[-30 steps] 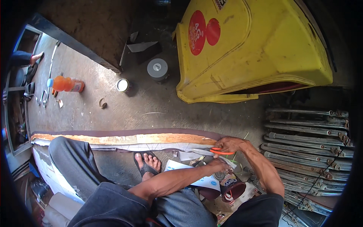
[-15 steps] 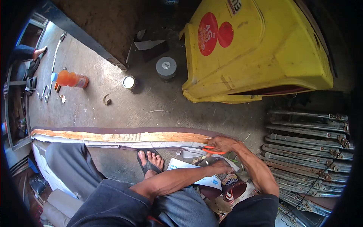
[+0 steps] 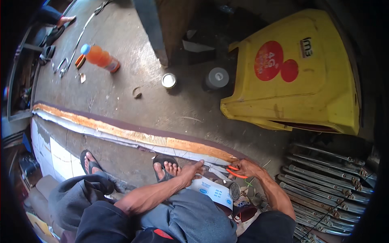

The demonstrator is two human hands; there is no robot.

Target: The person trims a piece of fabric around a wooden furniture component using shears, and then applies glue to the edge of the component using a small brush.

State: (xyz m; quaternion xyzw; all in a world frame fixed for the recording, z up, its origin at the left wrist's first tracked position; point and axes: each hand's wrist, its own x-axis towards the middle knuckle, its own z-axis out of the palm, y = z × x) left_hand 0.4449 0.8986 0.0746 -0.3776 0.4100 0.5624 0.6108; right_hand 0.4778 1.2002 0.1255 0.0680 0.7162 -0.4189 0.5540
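Note:
My right hand [image 3: 248, 167] is closed round the orange handles of scissors [image 3: 237, 172], whose dark blades point left along the near edge of a long strip [image 3: 150, 139]. The strip has a maroon outer border, a tan band and a whitish layer, and it slants across the floor. My left hand [image 3: 192, 171] is by the strip's near edge, left of the blades, with thumb and fingers apart and nothing visible in them. Below it lies a white sheet with blue print [image 3: 210, 192], beside a metal can [image 3: 234, 190].
Ahead are an orange drink bottle [image 3: 100, 59], an open small tin [image 3: 168, 81], a grey-lidded can [image 3: 217, 78] and a yellow plastic stool [image 3: 300, 93] on its side. Metal tube frames [image 3: 324, 186] are stacked at right. A person's foot [image 3: 67, 20] shows far left.
My left hand has moved left, from over the can to beside the strip. The right hand still grips the scissors. The view has turned, so the strip now slants.

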